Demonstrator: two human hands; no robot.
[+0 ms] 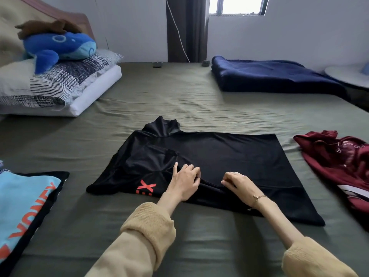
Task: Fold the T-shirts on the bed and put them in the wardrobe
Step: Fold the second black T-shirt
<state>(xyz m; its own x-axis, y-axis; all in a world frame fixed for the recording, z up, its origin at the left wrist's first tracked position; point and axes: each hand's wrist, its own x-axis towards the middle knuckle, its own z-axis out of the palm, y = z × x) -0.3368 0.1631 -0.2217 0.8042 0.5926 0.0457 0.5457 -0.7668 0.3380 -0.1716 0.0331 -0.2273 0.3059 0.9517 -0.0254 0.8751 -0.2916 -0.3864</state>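
Note:
A black T-shirt (pixel 229 156) with red lettering lies spread across the middle of the olive-green bed (pixel 159 96), one sleeve bunched at its far left corner. My left hand (pixel 184 181) pinches a fold of the black fabric near the shirt's near edge, fingers curled. My right hand (pixel 239 184) grips the same fold a little to the right, a thin bracelet on its wrist. A light-blue and black T-shirt (pixel 26 206) with orange letters lies at the near left. A crumpled maroon T-shirt (pixel 343 162) lies at the right edge.
Stacked pillows (pixel 60 84) with a blue plush whale (pixel 60 47) sit at the far left by the headboard. A folded navy blanket (pixel 273 76) lies at the far right. A curtain and window are behind the bed. No wardrobe is in view.

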